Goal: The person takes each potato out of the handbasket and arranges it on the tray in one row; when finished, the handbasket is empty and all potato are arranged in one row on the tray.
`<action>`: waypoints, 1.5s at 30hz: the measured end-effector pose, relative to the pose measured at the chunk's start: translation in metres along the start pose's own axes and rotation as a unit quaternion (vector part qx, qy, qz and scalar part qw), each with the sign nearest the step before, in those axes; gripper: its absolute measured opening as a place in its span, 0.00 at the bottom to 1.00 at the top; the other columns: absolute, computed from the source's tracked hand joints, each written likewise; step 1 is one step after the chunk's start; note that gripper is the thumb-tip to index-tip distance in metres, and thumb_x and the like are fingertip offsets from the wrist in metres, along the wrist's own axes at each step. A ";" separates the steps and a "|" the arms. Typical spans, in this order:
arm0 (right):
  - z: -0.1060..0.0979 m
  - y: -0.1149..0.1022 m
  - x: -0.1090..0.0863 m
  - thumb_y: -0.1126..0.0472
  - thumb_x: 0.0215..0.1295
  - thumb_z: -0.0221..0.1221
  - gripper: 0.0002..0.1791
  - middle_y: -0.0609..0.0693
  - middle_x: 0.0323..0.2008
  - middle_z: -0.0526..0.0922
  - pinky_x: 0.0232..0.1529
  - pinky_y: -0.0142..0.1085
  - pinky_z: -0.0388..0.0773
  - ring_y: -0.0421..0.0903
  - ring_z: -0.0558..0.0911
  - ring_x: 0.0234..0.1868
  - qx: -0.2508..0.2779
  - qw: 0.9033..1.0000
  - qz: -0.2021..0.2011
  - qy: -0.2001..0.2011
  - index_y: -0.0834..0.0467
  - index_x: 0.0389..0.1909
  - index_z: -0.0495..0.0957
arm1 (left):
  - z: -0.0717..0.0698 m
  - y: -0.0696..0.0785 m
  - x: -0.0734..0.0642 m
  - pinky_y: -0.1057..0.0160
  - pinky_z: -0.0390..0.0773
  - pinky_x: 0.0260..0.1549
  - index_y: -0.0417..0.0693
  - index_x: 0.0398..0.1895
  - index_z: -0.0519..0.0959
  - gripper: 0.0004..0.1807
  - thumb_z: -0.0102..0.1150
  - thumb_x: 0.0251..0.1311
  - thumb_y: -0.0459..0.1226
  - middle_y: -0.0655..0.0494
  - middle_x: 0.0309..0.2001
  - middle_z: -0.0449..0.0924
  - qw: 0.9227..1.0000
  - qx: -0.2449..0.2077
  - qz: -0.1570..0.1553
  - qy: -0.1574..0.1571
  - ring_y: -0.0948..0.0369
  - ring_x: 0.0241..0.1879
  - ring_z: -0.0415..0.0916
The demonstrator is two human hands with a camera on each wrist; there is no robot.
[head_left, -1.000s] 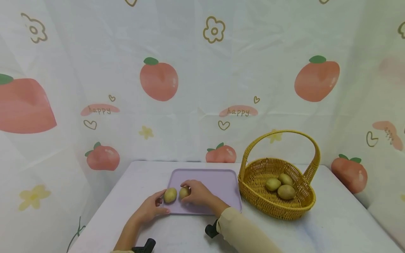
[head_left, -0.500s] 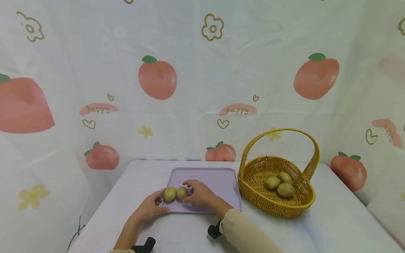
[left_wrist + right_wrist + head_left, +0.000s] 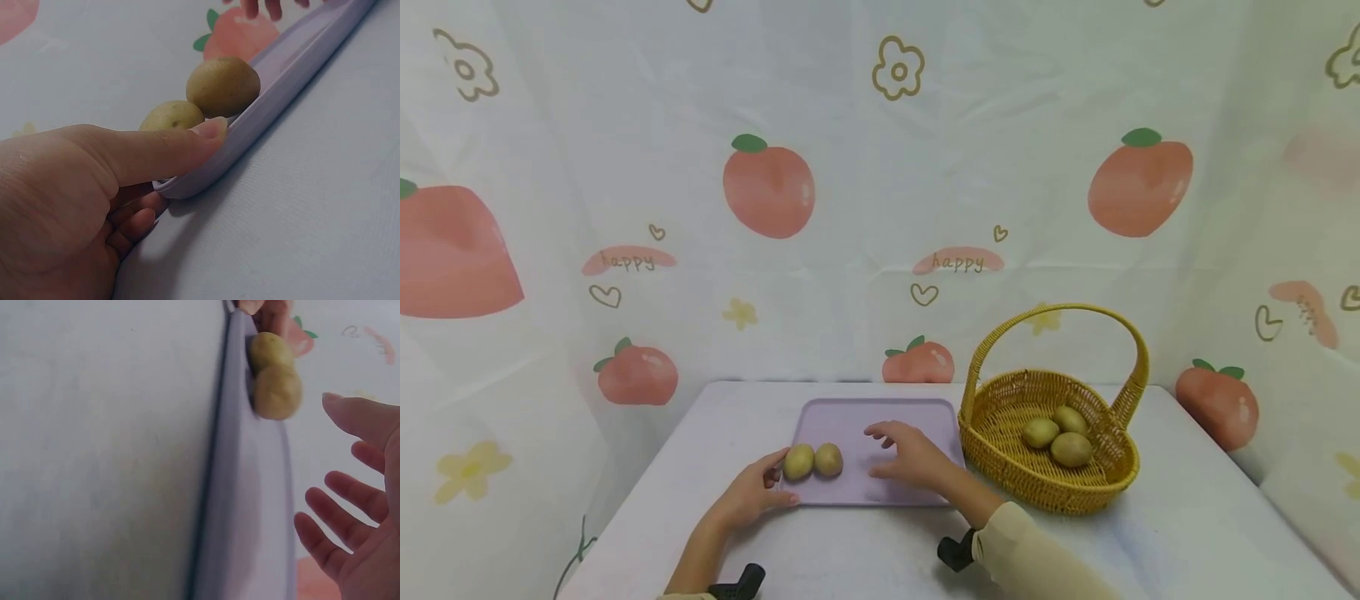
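Enclosing table (image 3: 842, 546) on 3 sides: curtain (image 3: 842, 300); left hand (image 3: 751, 493) clamps tray (image 3: 850, 421), right hand (image 3: 913, 458) splayed.

Head and closer wrist views share the tray (image 3: 859, 486).

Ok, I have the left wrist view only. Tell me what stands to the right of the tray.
Observer: A yellow wicker basket stands to the right of the tray.
Operator: Tell me what's inside it.
Observer: Three potatoes, grouped together.
Operator: Report on the right hand; my view cuts it off.
Observer: It holds nothing; its fingers are parted.
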State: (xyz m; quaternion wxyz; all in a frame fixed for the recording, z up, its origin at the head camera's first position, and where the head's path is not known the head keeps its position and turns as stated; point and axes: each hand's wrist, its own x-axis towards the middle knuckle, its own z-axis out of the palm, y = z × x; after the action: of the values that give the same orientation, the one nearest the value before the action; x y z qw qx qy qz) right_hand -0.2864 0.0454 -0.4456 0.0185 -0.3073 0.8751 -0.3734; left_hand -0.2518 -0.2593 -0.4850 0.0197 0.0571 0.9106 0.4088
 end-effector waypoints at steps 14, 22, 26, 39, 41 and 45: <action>-0.087 -0.010 -0.030 0.63 0.58 0.68 0.19 0.46 0.46 0.82 0.47 0.45 0.77 0.49 0.80 0.47 -0.040 0.997 -0.071 -0.014 0.55 0.52 0.79 | -0.002 0.002 -0.002 0.49 0.72 0.46 0.38 0.68 0.66 0.49 0.79 0.40 0.43 0.51 0.44 0.77 1.000 0.008 0.003 -0.001 0.55 0.43 0.72; -0.136 -0.005 -0.041 0.60 0.61 0.65 0.19 0.46 0.45 0.81 0.48 0.43 0.77 0.53 0.80 0.48 -0.036 0.994 -0.023 -0.098 0.54 0.54 0.78 | -0.002 0.002 -0.002 0.46 0.72 0.50 0.37 0.69 0.66 0.49 0.78 0.40 0.42 0.47 0.48 0.77 1.000 0.005 -0.003 -0.002 0.51 0.47 0.74; -0.158 0.003 -0.044 0.59 0.61 0.66 0.22 0.51 0.49 0.81 0.49 0.42 0.76 0.53 0.79 0.51 -0.020 0.988 0.009 -0.151 0.56 0.57 0.76 | -0.002 0.001 -0.002 0.46 0.72 0.51 0.37 0.69 0.66 0.50 0.79 0.40 0.42 0.47 0.48 0.77 1.000 0.005 -0.002 -0.002 0.51 0.47 0.74; -0.202 0.033 -0.051 0.56 0.62 0.65 0.30 0.64 0.59 0.73 0.48 0.52 0.77 0.60 0.73 0.59 0.028 0.965 0.139 -0.220 0.63 0.62 0.71 | 0.000 0.002 -0.003 0.47 0.72 0.50 0.36 0.68 0.66 0.49 0.79 0.40 0.41 0.50 0.45 0.77 1.000 -0.006 0.000 0.005 0.53 0.46 0.74; -0.204 0.041 -0.053 0.55 0.62 0.65 0.31 0.67 0.60 0.72 0.50 0.54 0.75 0.60 0.74 0.59 0.030 0.965 0.151 -0.211 0.65 0.63 0.70 | 0.000 0.002 -0.003 0.48 0.72 0.49 0.37 0.68 0.67 0.49 0.79 0.40 0.41 0.51 0.43 0.77 1.000 -0.005 0.000 0.005 0.54 0.44 0.73; -0.206 0.058 -0.055 0.56 0.62 0.65 0.33 0.68 0.60 0.71 0.53 0.57 0.72 0.60 0.74 0.59 0.034 0.971 0.150 -0.186 0.66 0.65 0.68 | 0.000 0.002 -0.003 0.50 0.72 0.48 0.37 0.68 0.67 0.49 0.79 0.40 0.41 0.52 0.42 0.76 1.000 -0.001 0.002 0.006 0.55 0.43 0.72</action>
State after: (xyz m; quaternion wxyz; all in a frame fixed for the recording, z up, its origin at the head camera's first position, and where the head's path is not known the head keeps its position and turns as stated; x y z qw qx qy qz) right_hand -0.3261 0.2387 -0.3470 0.2469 -0.2361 0.8792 -0.3321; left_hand -0.2486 -0.2582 -0.4833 0.0137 0.0567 0.9103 0.4098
